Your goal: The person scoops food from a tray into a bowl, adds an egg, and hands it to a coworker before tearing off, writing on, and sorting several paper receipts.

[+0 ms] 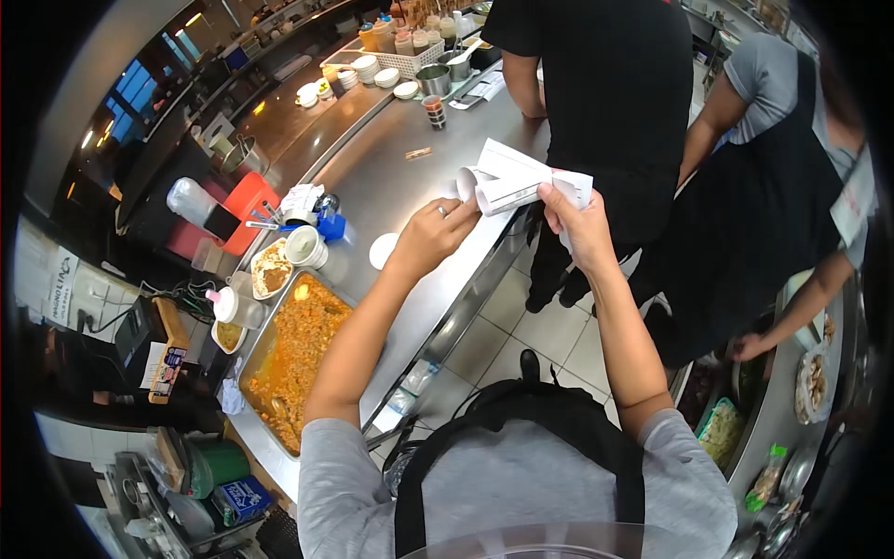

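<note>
Several curled white paper slips [512,168] with printed lines, like receipts, are held up in front of me above the counter's edge. My right hand [579,225] pinches them between thumb and fingers at their right end. With a ring on one finger, my left hand [438,235] is closed at the rolled left end of the slips; its fingertips are partly hidden there. Below that hand, a white round lid or disc [383,251] lies on the steel counter [410,307].
A tray of orange-brown chunky food [303,345] stands at left, beside a squeeze bottle [233,307] and stacked tubs [305,247]. A cup [434,113] and stacked bowls [366,69] sit farther back. Two people in black aprons [615,102] stand close at right.
</note>
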`<state>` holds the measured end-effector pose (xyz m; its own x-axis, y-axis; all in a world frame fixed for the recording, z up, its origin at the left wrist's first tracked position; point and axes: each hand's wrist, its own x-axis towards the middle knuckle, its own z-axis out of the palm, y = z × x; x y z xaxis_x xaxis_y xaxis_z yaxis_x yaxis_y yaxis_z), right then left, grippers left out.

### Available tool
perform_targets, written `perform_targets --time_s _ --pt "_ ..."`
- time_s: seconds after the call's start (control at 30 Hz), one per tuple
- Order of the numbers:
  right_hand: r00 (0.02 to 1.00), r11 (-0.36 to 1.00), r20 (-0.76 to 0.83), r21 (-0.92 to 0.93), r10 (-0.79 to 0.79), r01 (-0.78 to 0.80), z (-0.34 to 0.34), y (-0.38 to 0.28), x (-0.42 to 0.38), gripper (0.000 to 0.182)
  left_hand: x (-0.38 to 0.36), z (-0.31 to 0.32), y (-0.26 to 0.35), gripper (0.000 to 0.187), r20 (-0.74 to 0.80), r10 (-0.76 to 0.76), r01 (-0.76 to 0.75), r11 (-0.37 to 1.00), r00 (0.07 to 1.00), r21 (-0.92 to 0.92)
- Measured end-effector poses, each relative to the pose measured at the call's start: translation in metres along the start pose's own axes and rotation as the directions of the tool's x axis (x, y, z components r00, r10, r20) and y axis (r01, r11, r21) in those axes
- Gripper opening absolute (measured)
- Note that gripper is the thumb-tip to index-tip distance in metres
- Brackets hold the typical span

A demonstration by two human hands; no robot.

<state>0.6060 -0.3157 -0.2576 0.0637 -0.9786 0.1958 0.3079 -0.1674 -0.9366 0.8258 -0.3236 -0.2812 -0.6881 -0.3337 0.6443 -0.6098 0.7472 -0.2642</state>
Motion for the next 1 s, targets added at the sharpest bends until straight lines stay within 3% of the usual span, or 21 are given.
perform_targets --time_s 0.1,0.3,0.37,0.5,0.57,0.6,0.63,0.67,0.7,0.73,0.77,0.83,0.87,0.9,0.97,1.0 --pt "1.0 0.998 0.012 -0.057 0.025 -0.024 -0.032 0.013 0.039 0.022 0.016 0.039 -0.016 0.018 -0.028 -0.054 0.055 0.998 0.998 0.023" --pt "0.983 0.985 0.133 0.104 0.125 -0.139 -0.05 0.038 0.102 0.032 0.017 0.097 -0.047 0.011 -0.033 -0.255 0.257 0.961 0.966 0.107" --pt "0.96 0.971 0.229 0.137 0.16 -0.194 -0.047 0.052 0.12 0.019 0.011 0.104 -0.053 0.012 0.026 -0.426 0.422 0.901 0.904 0.102" --pt "0.914 0.953 0.331 0.108 0.235 -0.284 -0.033 0.087 0.157 0.02 -0.001 0.115 -0.064 0.012 0.052 -0.587 0.589 0.808 0.808 -0.03" --pt "0.894 0.946 0.344 0.047 0.286 -0.321 -0.021 0.11 0.178 0.028 -0.021 0.131 -0.072 0.012 0.188 -0.801 0.765 0.43 0.568 -0.48" --pt "0.893 0.947 0.333 -0.001 0.303 -0.322 -0.014 0.118 0.19 0.024 -0.042 0.149 -0.085 0.01 0.101 -0.82 0.697 0.406 0.563 -0.592" --pt "0.891 0.943 0.314 -0.049 0.327 -0.329 -0.007 0.127 0.197 0.02 -0.044 0.149 -0.097 0.01 0.113 -0.823 0.703 0.394 0.557 -0.592" --pt "0.887 0.935 0.303 -0.052 0.35 -0.351 -0.003 0.136 0.197 0.02 -0.046 0.147 -0.104 0.012 0.303 -0.909 0.665 -0.038 0.288 -0.746" --pt "0.865 0.931 0.351 -0.074 0.359 -0.356 0.004 0.139 0.206 0.024 -0.045 0.143 -0.116 0.02 0.518 -0.854 0.464 -0.439 0.052 -0.769" --pt "0.841 0.932 0.404 -0.103 0.359 -0.348 0.013 0.14 0.216 0.03 -0.05 0.142 -0.128 0.04 0.596 -0.799 0.484 -0.492 0.079 -0.723" --pt "0.839 0.932 0.408 -0.121 0.361 -0.342 0.02 0.141 0.221 0.03 -0.043 0.136 -0.137 0.04 0.591 -0.802 0.468 -0.493 0.081 -0.733" --pt "0.803 0.932 0.472 -0.182 0.363 -0.315 0.036 0.142 0.224 0.031 -0.033 0.125 -0.152 0.048 0.857 -0.515 0.391 -0.794 -0.029 -0.464" --pt "0.805 0.932 0.47 -0.208 0.362 -0.298 0.045 0.139 0.224 0.032 -0.038 0.13 -0.16 0.05 0.883 -0.461 0.332 -0.822 0.091 -0.463" --pt "0.797 0.929 0.48 -0.223 0.367 -0.294 0.05 0.14 0.226 0.032 -0.04 0.134 -0.167 0.05 0.877 -0.47 0.314 -0.823 0.093 -0.474" --pt "0.796 0.923 0.48 -0.286 0.369 -0.256 0.055 0.143 0.228 0.03 -0.045 0.143 -0.177 0.048 0.775 -0.596 0.147 -0.764 0.21 -0.628" --pt "0.792 0.918 0.478 -0.297 0.38 -0.261 0.056 0.145 0.228 0.028 -0.048 0.147 -0.184 0.045 0.75 -0.627 0.022 -0.764 0.21 -0.645"
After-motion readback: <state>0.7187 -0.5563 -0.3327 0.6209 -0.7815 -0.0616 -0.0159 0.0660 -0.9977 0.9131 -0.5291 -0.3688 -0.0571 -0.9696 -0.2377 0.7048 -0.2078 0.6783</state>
